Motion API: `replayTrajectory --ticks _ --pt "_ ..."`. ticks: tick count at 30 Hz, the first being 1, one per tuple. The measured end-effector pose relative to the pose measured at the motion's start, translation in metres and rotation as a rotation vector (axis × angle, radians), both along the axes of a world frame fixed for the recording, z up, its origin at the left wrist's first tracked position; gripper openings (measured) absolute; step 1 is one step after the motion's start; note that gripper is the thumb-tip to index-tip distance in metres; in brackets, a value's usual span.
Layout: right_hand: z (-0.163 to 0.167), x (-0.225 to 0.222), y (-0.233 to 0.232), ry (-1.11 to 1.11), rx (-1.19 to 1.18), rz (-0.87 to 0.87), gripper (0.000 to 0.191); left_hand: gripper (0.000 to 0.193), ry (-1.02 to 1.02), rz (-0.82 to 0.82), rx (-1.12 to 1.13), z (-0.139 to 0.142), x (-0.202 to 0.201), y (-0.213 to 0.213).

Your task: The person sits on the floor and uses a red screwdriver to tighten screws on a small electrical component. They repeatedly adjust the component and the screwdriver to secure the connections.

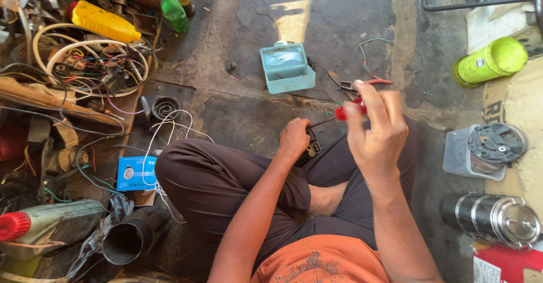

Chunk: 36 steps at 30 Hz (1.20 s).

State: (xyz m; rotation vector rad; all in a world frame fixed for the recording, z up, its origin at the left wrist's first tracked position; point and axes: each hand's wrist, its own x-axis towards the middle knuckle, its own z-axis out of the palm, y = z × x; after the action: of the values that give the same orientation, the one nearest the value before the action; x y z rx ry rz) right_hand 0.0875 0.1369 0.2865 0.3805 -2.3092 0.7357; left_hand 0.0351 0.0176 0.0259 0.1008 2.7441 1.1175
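Left hand (294, 137): closed around a small dark part (312, 147), centre of the frame, just above the knee of the crossed legs; only the part's right end shows past the fingers.
Right hand (376, 127): raised right of centre, fingers pinched narrow on the red handle of a screwdriver (342, 113); the hand is a little blurred.
Screwdriver, axis: long axis runs from the handle at upper right down-left to the tip; the thin shaft points at the part and seems to reach it, though contact is too small to tell.
Screwdriver, handling: judged light and stiff; the smooth round handle could roll in the fingers, so it is best held at the handle and steadied near the shaft.
Part, handling: judged small, hard and light, likely plastic with metal contacts; fiddly, and it may twist under the tip, so a full wrap of the fingers with the working face left open suits it.
Part, facing: its exposed end faces right and slightly up, towards the tip; its long axis cannot be told.
Nearby: a pale blue box (287, 67) on the floor above the hands; red-handled pliers (362, 83) just above the right hand.
Left edge: a tangle of wires (90, 57) and a yellow bottle (104, 22).
Right edge: a green bottle (491, 61) and a steel flask (492, 218).
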Motion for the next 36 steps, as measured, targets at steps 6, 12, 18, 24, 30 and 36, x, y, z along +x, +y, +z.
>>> replayTrajectory --ticks 6,12,18,24,30,36 --pt "0.007 0.006 0.002 -0.091 -0.191 0.189 0.033 0.034 0.052 -0.011 -0.033 -0.001 0.002 0.002" --pt "0.013 0.004 -0.005 -0.203 -0.091 -0.069 0.029 0.035 0.043 -0.022 -0.045 -0.006 0.001 0.002" --pt "0.023 0.008 -0.004 -0.193 -0.282 0.229 0.037 0.036 0.044 -0.035 -0.068 -0.011 0.001 0.003" --pt "0.016 0.007 -0.006 -0.166 -0.042 0.016 0.034 0.037 0.037 -0.049 -0.079 -0.014 0.0 0.004" --pt "0.014 0.005 -0.004 -0.192 -0.064 -0.005 0.036 0.047 -0.002 -0.101 -0.071 -0.019 -0.008 -0.002" --pt "0.024 0.009 0.002 -0.394 -0.151 0.245 0.044 0.049 -0.085 -0.131 -0.064 -0.017 -0.012 -0.006"
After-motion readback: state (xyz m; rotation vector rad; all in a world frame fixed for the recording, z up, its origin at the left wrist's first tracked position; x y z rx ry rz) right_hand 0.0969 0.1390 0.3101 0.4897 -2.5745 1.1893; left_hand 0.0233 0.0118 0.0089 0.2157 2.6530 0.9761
